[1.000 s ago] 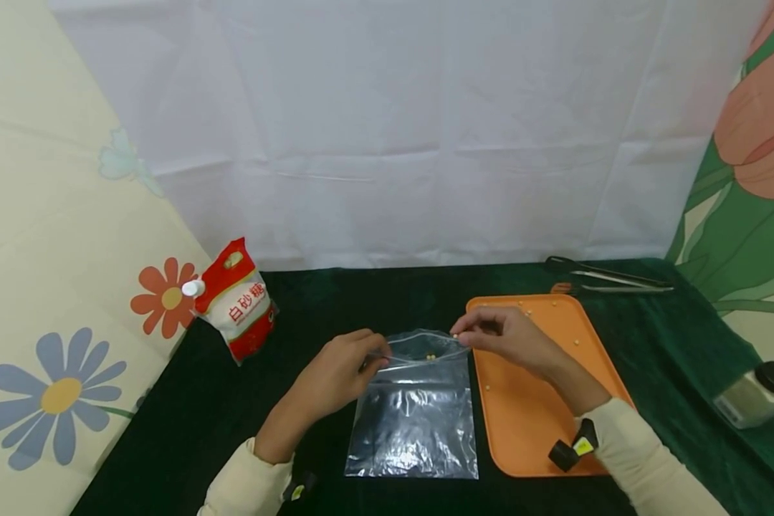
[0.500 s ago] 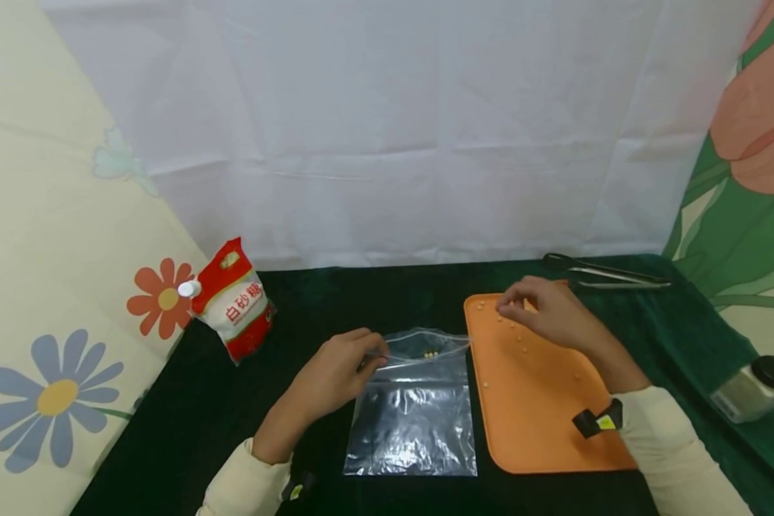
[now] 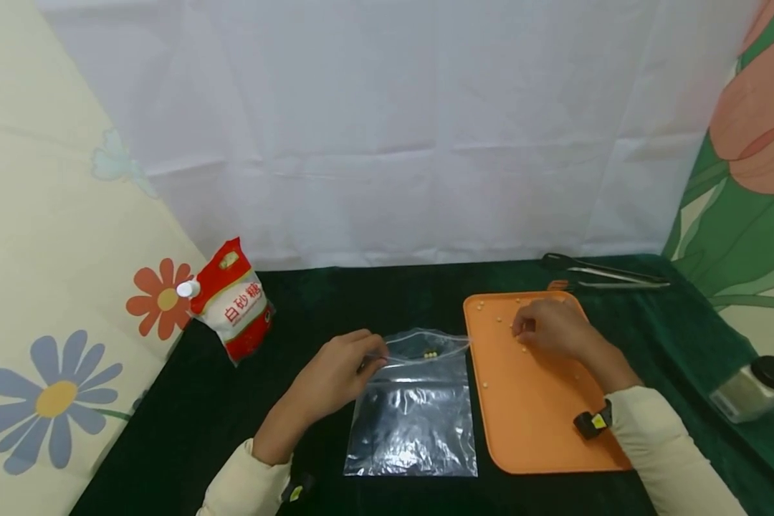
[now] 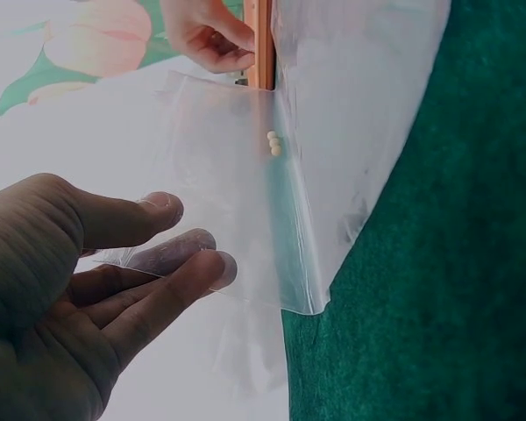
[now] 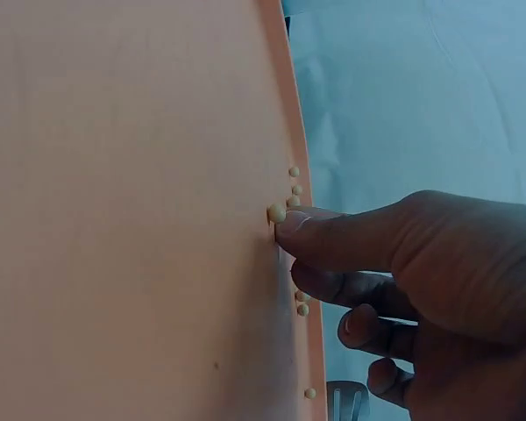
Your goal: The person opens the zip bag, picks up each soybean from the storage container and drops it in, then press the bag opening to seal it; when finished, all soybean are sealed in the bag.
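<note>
My left hand point(image 3: 343, 362) pinches the rim of a clear zip bag point(image 3: 413, 430) between thumb and fingers, at the left end of its parted mouth. Through the plastic a few soybeans point(image 4: 273, 143) show in the left wrist view. Over the orange tray point(image 3: 535, 423), my right hand point(image 3: 557, 330) has thumb and index finger together at a pale, round soybean point(image 5: 277, 212), pinching it at their tips. Other loose soybeans point(image 5: 302, 310) lie near the tray's edge in the right wrist view. The remaining right fingers are loosely curled.
A red and white sugar pouch point(image 3: 235, 304) with a white cap stands at the left. Behind the tray lie metal tongs point(image 3: 619, 285) with a slotted end. A black-lidded jar point(image 3: 751, 390) is at the far right. Dark green cloth point(image 3: 309, 304) covers the table.
My right hand has moved from the bag's mouth rightward over the tray, then down to the soybeans. More soybeans now show inside the bag. The left hand stays in place.
</note>
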### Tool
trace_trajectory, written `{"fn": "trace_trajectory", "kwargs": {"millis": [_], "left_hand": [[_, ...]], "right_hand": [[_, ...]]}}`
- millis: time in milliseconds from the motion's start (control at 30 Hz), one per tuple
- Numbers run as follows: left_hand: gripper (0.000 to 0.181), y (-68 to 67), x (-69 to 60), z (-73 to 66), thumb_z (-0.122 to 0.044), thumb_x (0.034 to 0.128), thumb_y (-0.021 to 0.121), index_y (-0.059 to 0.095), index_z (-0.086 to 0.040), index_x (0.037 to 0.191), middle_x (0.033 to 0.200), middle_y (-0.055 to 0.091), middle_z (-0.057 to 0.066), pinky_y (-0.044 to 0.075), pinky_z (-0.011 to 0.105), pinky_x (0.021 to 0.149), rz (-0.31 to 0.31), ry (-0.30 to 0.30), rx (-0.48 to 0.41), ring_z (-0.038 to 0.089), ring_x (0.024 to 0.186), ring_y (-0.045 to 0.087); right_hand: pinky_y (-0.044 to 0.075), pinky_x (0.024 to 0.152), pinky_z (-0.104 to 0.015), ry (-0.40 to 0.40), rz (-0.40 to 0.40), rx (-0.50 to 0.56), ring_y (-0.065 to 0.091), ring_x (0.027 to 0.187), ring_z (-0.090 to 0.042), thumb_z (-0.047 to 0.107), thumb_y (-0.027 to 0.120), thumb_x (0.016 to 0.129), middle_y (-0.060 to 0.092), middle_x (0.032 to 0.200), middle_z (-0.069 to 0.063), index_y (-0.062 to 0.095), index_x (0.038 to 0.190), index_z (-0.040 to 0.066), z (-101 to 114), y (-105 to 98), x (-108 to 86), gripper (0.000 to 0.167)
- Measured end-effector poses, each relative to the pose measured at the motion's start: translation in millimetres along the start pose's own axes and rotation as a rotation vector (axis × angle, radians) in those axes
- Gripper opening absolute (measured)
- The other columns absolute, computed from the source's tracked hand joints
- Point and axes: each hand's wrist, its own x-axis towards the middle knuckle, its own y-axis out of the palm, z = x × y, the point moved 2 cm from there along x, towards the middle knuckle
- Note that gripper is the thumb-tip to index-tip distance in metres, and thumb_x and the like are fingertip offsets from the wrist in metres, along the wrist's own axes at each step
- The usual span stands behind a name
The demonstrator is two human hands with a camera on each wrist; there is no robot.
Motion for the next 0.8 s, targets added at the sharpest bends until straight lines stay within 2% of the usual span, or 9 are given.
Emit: {"fn": "trace_trajectory", "kwargs": {"millis": [100,200,300,367,467,533,600,800], "left_hand": [[0.016,-1.0,1.3,-0.7,-0.009,0.0894,0.075,0.071,-0.017,0.103,0.095,0.064,-0.011,0.052,0.018,0.067,0.002,-0.007,0.001,0.000,0.079,0.060],[0.016,-1.1,1.5,-0.7,-0.009,0.0893,0.075,0.071,-0.017,0.103,0.095,0.063,-0.011,0.052,0.018,0.064,0.005,-0.015,-0.002,0.000,0.077,0.059],[0.016,-0.9,1.1,-0.5,-0.009,0.0894,0.075,0.071,-0.016,0.103,0.095,0.063,-0.011,0.052,0.018,0.064,0.004,-0.013,-0.005,0.000,0.077,0.059],[0.015,-0.8,1.0,-0.5,-0.009,0.0899,0.075,0.071,-0.016,0.103,0.096,0.064,-0.011,0.052,0.018,0.065,0.002,-0.010,-0.005,0.000,0.077,0.059],[0.016,-0.9,0.4,-0.4,-0.010,0.0899,0.075,0.071,-0.016,0.104,0.097,0.064,-0.010,0.052,0.018,0.064,-0.001,-0.012,-0.005,0.000,0.077,0.059],[0.016,-0.8,0.1,-0.5,-0.010,0.0898,0.075,0.070,-0.017,0.104,0.098,0.064,-0.010,0.051,0.018,0.063,0.002,-0.017,-0.008,0.000,0.077,0.059],[0.017,-0.8,-0.2,-0.5,-0.010,0.0895,0.075,0.070,-0.018,0.104,0.099,0.065,-0.009,0.051,0.018,0.063,0.005,-0.022,-0.010,0.000,0.077,0.059],[0.017,-1.3,0.1,-0.5,-0.009,0.0894,0.075,0.070,-0.018,0.103,0.098,0.064,-0.009,0.051,0.017,0.063,0.007,-0.019,-0.007,0.000,0.077,0.059]], "right_hand": [[0.044,0.065,-0.035,-0.024,-0.035,0.011,0.052,0.068,-0.009,0.018,0.076,0.090,0.061,0.080,0.011,0.070,0.088,0.024,1,-1,-0.6,0.008],[0.044,0.063,-0.033,-0.061,-0.078,0.141,0.051,0.069,-0.011,0.022,0.072,0.095,0.062,0.085,0.010,0.071,0.096,0.022,7,-4,-1.0,0.001],[0.045,0.063,-0.033,-0.090,-0.113,0.395,0.052,0.074,-0.018,0.029,0.068,0.098,0.063,0.091,0.006,0.071,0.106,0.019,19,-8,-1.3,0.014],[0.048,0.068,-0.037,-0.089,-0.117,0.592,0.055,0.082,-0.026,0.034,0.067,0.098,0.064,0.096,0.000,0.070,0.110,0.018,29,-9,-1.1,0.021],[0.052,0.079,-0.044,-0.088,-0.076,0.873,0.056,0.096,-0.040,0.033,0.067,0.098,0.063,0.108,-0.011,0.068,0.116,0.013,46,-4,0.8,0.027],[0.052,0.084,-0.048,-0.097,-0.041,0.976,0.054,0.101,-0.045,0.030,0.066,0.098,0.062,0.112,-0.016,0.067,0.117,0.011,56,1,2.1,0.027],[0.052,0.085,-0.048,-0.115,-0.012,1.020,0.054,0.102,-0.047,0.026,0.066,0.099,0.062,0.112,-0.017,0.066,0.117,0.009,63,6,3.1,0.025],[0.053,0.077,-0.043,-0.167,-0.033,0.982,0.056,0.090,-0.036,0.023,0.066,0.099,0.063,0.103,-0.012,0.068,0.114,0.010,72,10,3.3,0.020]]}}
